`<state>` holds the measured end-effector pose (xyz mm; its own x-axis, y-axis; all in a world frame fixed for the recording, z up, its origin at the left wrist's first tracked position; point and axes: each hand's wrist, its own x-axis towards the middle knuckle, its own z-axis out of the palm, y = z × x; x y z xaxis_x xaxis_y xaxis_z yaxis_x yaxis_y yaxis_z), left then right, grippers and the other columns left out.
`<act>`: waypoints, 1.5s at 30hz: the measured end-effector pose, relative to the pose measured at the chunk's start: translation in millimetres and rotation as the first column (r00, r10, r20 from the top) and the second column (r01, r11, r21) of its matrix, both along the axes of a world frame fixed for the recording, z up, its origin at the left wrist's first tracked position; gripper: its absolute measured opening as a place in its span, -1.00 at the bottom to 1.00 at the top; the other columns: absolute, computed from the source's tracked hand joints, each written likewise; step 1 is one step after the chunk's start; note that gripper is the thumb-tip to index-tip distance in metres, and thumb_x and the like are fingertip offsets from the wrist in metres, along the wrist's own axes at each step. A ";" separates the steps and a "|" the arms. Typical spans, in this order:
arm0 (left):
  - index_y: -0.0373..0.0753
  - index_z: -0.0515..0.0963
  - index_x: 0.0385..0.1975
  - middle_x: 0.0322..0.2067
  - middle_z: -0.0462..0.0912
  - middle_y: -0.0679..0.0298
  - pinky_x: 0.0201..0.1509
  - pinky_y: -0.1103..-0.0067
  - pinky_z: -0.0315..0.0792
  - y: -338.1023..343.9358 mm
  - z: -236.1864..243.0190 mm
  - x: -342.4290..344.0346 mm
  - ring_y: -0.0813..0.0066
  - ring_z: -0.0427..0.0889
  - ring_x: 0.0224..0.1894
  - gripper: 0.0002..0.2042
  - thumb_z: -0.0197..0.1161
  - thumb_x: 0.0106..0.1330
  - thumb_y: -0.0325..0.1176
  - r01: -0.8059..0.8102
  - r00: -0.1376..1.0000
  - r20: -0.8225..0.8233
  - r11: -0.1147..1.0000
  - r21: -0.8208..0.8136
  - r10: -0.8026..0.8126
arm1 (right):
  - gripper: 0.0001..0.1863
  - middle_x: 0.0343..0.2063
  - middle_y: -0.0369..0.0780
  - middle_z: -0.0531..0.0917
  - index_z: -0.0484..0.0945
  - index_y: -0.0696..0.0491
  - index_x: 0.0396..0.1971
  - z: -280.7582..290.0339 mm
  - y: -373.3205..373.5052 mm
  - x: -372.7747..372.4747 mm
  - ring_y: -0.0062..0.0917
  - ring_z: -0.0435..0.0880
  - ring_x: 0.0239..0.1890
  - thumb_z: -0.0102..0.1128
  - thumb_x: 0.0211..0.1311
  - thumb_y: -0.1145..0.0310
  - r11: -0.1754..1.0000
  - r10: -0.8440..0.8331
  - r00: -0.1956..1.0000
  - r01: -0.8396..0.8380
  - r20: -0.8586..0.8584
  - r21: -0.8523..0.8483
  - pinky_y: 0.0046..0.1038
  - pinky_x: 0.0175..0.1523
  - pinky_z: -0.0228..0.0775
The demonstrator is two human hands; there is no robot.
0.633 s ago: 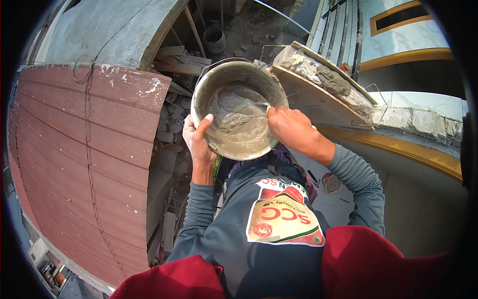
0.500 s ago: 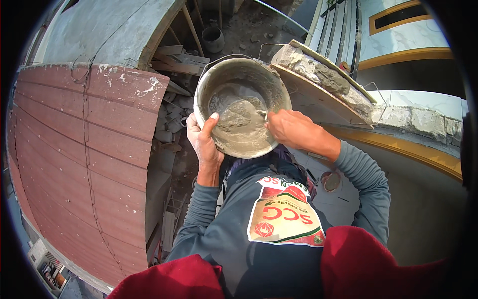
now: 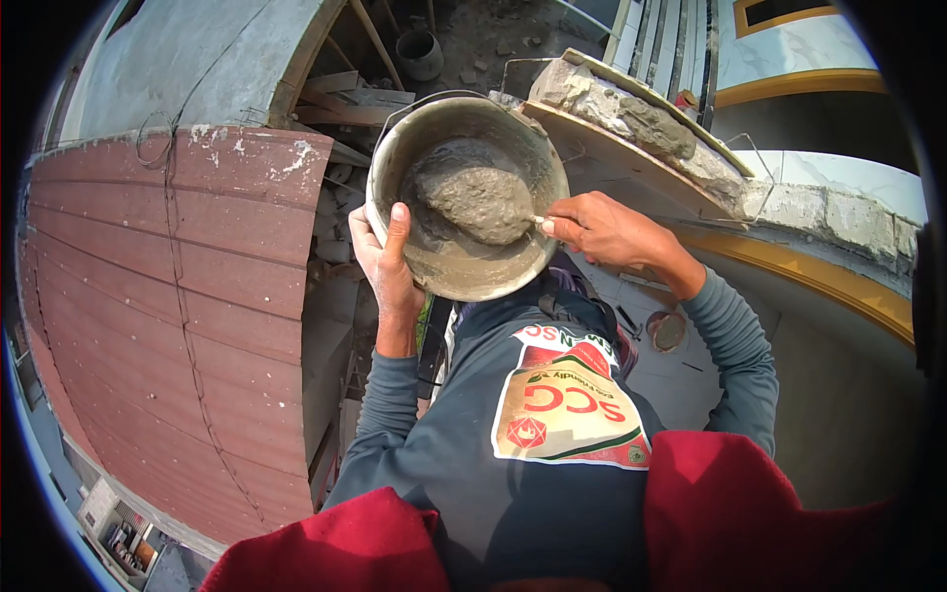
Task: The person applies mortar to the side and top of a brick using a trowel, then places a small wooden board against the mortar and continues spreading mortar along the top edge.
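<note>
A mortar bucket [image 3: 462, 278] with a thin wire handle is held up in front of my torso, tilted so its inside shows. My left hand [image 3: 387, 271] grips its left rim, thumb on the near inner side and fingers mostly hidden behind the wall. Over the right rim, my right hand [image 3: 617, 237] is closed around a trowel [image 3: 538, 219], of which only a short bit by the fingers shows. Its blade is hidden under a rounded heap of wet grey mortar [image 3: 478, 200] inside the bucket. More wet mortar coats the inner wall.
At the upper right runs a rough wall top [image 3: 631, 123] with mortar on it, a wooden board [image 3: 621, 158] along its side and bent wire clamps. A red corrugated roof [image 3: 168, 306] fills the left. Far below stands another bucket [image 3: 420, 54]; a small round container [image 3: 667, 332] sits low at right.
My right hand has moved slightly right and turned with the trowel. The mortar now shows as a raised, rounded heap. The bucket has shifted a little left and up in view.
</note>
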<state>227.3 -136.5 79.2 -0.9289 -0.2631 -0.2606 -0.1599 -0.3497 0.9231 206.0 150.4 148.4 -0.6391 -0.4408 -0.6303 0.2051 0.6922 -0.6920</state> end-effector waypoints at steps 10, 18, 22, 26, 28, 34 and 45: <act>-0.23 0.38 -0.01 -0.12 0.57 0.22 0.04 0.48 0.57 -2.0 4.9 1.2 0.47 0.62 -0.12 -0.67 0.39 0.36 -0.47 0.020 1.000 0.007 0.992 0.125 -0.021 | -0.54 -0.60 -0.24 0.54 0.59 0.20 -0.24 1.6 -6.2 -1.2 -0.55 0.53 -0.62 -0.01 0.58 0.05 0.999 0.043 0.985 -0.043 -0.167 0.005 -0.39 -0.43 0.42; -0.23 0.40 -0.01 -0.11 0.56 0.26 0.04 0.50 0.53 8.4 9.4 -1.8 0.51 0.59 -0.12 -0.70 0.37 0.40 -0.43 0.009 1.000 0.019 0.993 0.116 -0.011 | -0.55 -0.54 -0.28 0.56 0.63 0.18 -0.10 50.6 9.4 -11.1 -0.62 0.56 -0.58 0.00 0.59 0.05 0.998 -0.056 0.992 0.058 0.109 -0.010 -0.47 -0.47 0.44; -0.23 0.38 0.02 -0.11 0.55 0.28 0.06 0.49 0.50 12.0 15.7 -3.0 0.51 0.57 -0.10 -0.70 0.34 0.44 -0.38 -0.002 1.000 0.030 0.993 0.122 -0.002 | -0.56 -0.54 -0.30 0.57 0.63 0.18 -0.02 84.9 30.1 -19.4 -0.65 0.56 -0.58 0.03 0.57 0.07 0.996 -0.084 0.985 0.085 0.148 -0.005 -0.52 -0.49 0.42; -0.23 0.36 0.04 -0.11 0.55 0.27 0.06 0.49 0.50 7.3 16.0 -2.9 0.52 0.57 -0.11 -0.71 0.31 0.47 -0.36 -0.009 0.999 0.043 0.994 0.112 0.004 | -0.54 -0.56 -0.31 0.55 0.62 0.18 -0.16 124.8 51.0 -23.2 -0.67 0.54 -0.60 0.02 0.57 0.03 0.985 -0.174 0.982 0.172 0.078 0.030 -0.51 -0.50 0.42; -0.23 0.36 0.03 -0.11 0.55 0.27 0.05 0.49 0.50 5.7 15.6 -3.5 0.52 0.57 -0.11 -0.71 0.31 0.48 -0.36 -0.011 0.999 0.046 0.995 0.099 0.006 | -0.55 -0.57 -0.31 0.54 0.62 0.18 -0.14 129.8 72.8 -23.2 -0.67 0.54 -0.60 0.03 0.57 0.04 0.980 -0.201 0.978 0.200 0.062 0.014 -0.52 -0.50 0.41; -0.25 0.38 0.04 -0.09 0.56 0.24 0.06 0.47 0.51 2.1 13.1 -3.4 0.49 0.59 -0.09 -0.72 0.29 0.49 -0.34 -0.013 0.997 0.073 0.996 0.093 0.007 | -0.61 -0.61 -0.33 0.51 0.64 0.18 -0.25 119.2 127.0 -17.6 -0.69 0.49 -0.63 0.08 0.54 0.12 0.923 -0.351 0.903 0.378 -0.248 0.070 -0.54 -0.50 0.30; -0.27 0.39 0.03 -0.10 0.54 0.26 0.07 0.51 0.47 -1.2 8.3 -1.0 0.52 0.55 -0.08 -0.69 0.34 0.46 -0.34 -0.018 0.997 0.081 0.997 0.078 0.011 | -0.68 -0.36 -0.08 0.72 0.67 0.07 -0.07 36.1 164.5 -0.7 -0.11 0.71 -0.38 0.27 0.41 0.13 0.825 0.133 0.604 0.372 -0.786 0.426 -0.18 -0.30 0.52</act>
